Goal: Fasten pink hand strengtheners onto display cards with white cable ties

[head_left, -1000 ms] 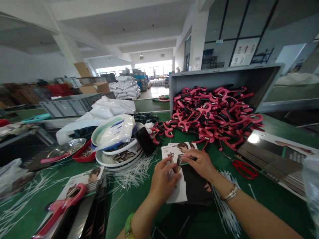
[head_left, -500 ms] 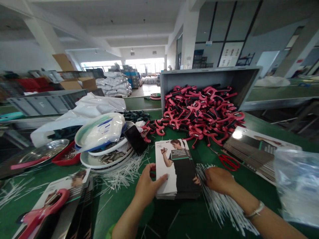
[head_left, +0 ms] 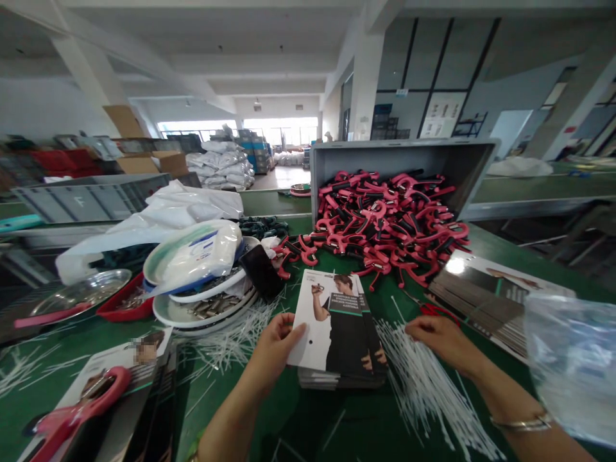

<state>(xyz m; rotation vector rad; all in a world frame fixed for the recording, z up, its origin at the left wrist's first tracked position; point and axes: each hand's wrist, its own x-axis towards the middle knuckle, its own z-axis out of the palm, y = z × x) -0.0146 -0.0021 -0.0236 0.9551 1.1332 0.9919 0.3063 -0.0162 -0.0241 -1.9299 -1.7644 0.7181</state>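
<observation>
A stack of printed cards [head_left: 317, 380] stands in the middle of the green table. My left hand [head_left: 274, 346] pinches the left edge of the top card [head_left: 312, 340], which sits askew over the stack. To the right, my right hand [head_left: 440, 340] is above a bundle of white plastic ties [head_left: 428, 391], its thumb and fingertips together; a thin white tie seems to run from them, but the grip is too small to make out. Red-handled scissors [head_left: 436, 310] lie just behind that hand.
A tipped grey crate [head_left: 409, 145] spills pink-and-black hand grips [head_left: 385, 218] at the back. Bowls [head_left: 168, 311] and a phone [head_left: 262, 273] stand left, more cards [head_left: 486, 301] and a plastic bag [head_left: 572, 366] right. A pink grip [head_left: 106, 391] rests on cards front left.
My left hand has moved left and slightly up, shifting the top card off the stack's alignment. My right hand has moved right, off the middle of the ties.
</observation>
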